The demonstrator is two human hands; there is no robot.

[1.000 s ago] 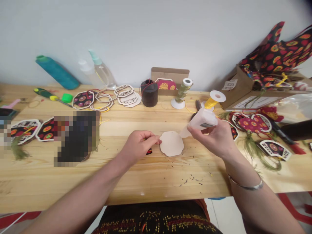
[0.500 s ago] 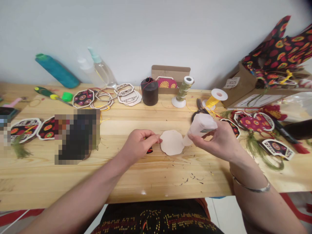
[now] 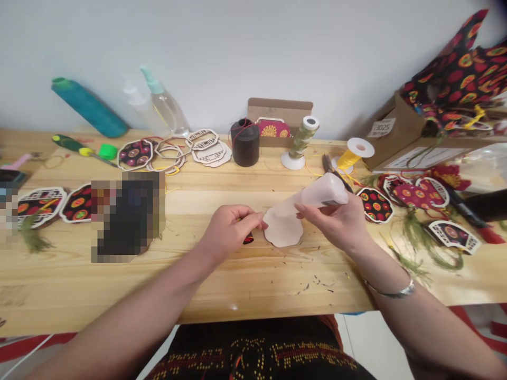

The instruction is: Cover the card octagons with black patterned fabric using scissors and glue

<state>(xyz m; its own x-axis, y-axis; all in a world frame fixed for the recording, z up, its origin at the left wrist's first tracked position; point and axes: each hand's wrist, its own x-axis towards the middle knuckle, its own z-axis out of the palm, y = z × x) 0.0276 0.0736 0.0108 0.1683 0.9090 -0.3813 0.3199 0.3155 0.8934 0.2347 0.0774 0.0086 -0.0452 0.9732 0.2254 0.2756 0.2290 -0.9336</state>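
Observation:
A pale, scallop-edged flat piece (image 3: pixel 283 231) lies on the wooden table. My left hand (image 3: pixel 232 232) is closed at its left edge, fingertips touching the rim. A small scrap of black and red cloth (image 3: pixel 248 239) pokes out beneath those fingers, mostly hidden by them. In my right hand (image 3: pixel 343 224) is a translucent white squeeze bottle (image 3: pixel 321 191), tipped over so its narrow end points down and left above the pale piece. Whether the tip touches the piece, I cannot tell.
Behind stand a black thread spool (image 3: pixel 244 145), a green thread cone (image 3: pixel 300 142) and a yellow spool (image 3: pixel 352 154). Scissors (image 3: pixel 330 166) lie beyond the bottle. Patterned ornaments (image 3: pixel 375 205) and a cardboard box (image 3: pixel 400 137) are at right. Dark clippings (image 3: pixel 317 285) lie near the front edge.
My right hand has moved the bottle left, over the pale piece, and tilted it lower. My left hand stays at the piece's edge. The view has shifted slightly.

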